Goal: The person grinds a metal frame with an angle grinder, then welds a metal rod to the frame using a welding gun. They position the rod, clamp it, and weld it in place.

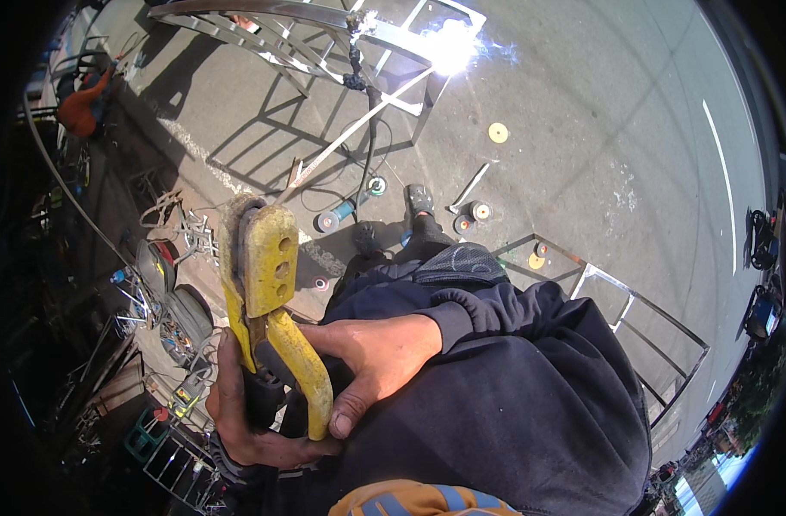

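Note:
Both my hands are closed around a yellow welding electrode holder (271,258), worn and dirty, tilted up in front of my body. My left hand (238,421) wraps its handle from the left and below. From the right, my right hand (380,348) grips it, thumb on the yellow lever. A thin pale welding rod (350,136) runs from its jaws up and right to a metal frame (401,39). At the rod's far end a blinding white-blue arc (451,47) hides the frame's corner and the rod's tip.
A blue angle grinder (337,215) lies near my shoes (419,200), beside a loose cable. Yellow discs (497,132) and a pale metal bar (470,187) rest on the pavement. Another metal frame (690,374) is at right. Tangled tools and metal scraps (191,228) crowd the left.

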A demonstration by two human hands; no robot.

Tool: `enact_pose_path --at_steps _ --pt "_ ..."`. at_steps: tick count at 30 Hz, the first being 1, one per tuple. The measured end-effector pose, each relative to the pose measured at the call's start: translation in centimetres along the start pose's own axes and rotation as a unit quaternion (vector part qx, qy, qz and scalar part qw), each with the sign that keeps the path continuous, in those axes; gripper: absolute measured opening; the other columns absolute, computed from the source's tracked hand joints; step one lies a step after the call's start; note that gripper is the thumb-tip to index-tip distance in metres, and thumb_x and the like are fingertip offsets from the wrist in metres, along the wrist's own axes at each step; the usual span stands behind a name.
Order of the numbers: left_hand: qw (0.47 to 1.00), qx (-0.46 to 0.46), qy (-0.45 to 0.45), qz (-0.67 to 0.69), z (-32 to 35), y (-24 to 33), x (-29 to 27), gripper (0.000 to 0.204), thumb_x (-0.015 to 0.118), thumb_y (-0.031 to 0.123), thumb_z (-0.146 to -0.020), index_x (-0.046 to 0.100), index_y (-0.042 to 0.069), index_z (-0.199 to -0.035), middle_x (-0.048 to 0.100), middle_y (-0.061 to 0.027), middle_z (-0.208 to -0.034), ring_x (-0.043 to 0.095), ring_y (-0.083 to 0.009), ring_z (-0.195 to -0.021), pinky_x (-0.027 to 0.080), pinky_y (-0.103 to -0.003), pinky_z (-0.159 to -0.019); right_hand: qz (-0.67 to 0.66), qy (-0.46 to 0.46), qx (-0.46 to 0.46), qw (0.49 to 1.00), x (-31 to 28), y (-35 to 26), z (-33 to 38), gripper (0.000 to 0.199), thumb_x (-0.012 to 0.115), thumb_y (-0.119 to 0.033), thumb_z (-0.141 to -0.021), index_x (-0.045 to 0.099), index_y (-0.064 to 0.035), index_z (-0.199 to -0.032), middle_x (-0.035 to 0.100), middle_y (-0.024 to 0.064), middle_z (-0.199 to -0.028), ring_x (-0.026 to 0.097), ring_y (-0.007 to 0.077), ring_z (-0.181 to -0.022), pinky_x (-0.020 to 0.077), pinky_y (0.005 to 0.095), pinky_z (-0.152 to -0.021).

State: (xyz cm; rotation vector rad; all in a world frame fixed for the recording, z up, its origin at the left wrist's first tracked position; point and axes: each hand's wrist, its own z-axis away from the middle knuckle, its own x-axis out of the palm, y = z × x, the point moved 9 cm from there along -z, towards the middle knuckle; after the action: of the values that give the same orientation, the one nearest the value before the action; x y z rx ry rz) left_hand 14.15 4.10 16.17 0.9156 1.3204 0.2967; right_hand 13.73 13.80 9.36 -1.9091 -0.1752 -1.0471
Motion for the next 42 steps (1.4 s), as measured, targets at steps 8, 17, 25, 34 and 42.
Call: enact_pose_path --at_steps 8,17,25,34,42 --pt "0.995 0.052 0.03 -0.076 0.8 0.5 -0.4 0.091 0.051 0.072 -0.084 0.04 -0.007 -0.128 0.06 -0.0255 -0.112 0.066 -0.0287 -0.092 0.056 -0.034 -0.075 0.056 -0.014 -0.015 0.998 0.1 -0.2 -0.2 0.103 0.087 -0.037 -0.074 0.029 0.005 -0.148 0.058 0.0184 -0.13 0.055 0.0276 -0.122 0.0434 0.0375 -0.103" --pt "0.901 0.026 0.381 -0.205 -0.1 4.3 0.9 0.077 0.026 0.072 -0.096 0.054 0.001 -0.105 0.06 -0.0164 -0.103 0.058 -0.0201 -0.09 0.049 -0.029 -0.074 0.049 -0.01 -0.017 0.999 0.2 -0.1 -0.3 0.1 0.087 -0.035 -0.074 0.031 0.0041 -0.147 0.058 0.0186 -0.13 0.056 0.0271 -0.121 0.0455 0.0372 -0.101" --pt "0.976 0.075 0.05 -0.196 0.5 1.9 -0.1 0.102 0.053 0.078 -0.084 0.049 -0.012 -0.131 0.061 -0.0233 -0.114 0.063 -0.018 -0.093 0.055 -0.027 -0.076 0.074 -0.007 -0.018 0.997 0.0 0.2 0.0 0.097 0.087 -0.031 -0.074 0.032 0.0024 -0.147 0.059 0.0185 -0.129 0.057 0.0286 -0.121 0.0467 0.0379 -0.1" --pt "0.991 -0.033 -0.114 0.053 1.2 -1.1 0.0 0.126 0.087 0.052 -0.064 0.018 -0.007 -0.151 0.041 -0.0252 -0.143 0.055 -0.0298 -0.123 0.051 -0.04 -0.099 0.075 -0.005 -0.01 0.997 0.0 0.3 0.1 0.099 0.088 -0.032 -0.074 0.032 0.0023 -0.147 0.06 0.0185 -0.127 0.057 0.0294 -0.12 0.0474 0.038 -0.1" --pt "0.985 -0.079 -0.151 0.03 1.3 -2.2 0.7 0.148 0.097 0.048 -0.051 0.005 -0.002 -0.155 0.036 -0.0248 -0.149 0.048 -0.0383 -0.132 0.048 -0.048 -0.104 0.04 -0.003 -0.001 0.999 0.0 0.0 0.0 0.097 0.087 -0.035 -0.074 0.034 0.003 -0.146 0.059 0.0189 -0.128 0.056 0.029 -0.121 0.0438 0.0382 -0.103"
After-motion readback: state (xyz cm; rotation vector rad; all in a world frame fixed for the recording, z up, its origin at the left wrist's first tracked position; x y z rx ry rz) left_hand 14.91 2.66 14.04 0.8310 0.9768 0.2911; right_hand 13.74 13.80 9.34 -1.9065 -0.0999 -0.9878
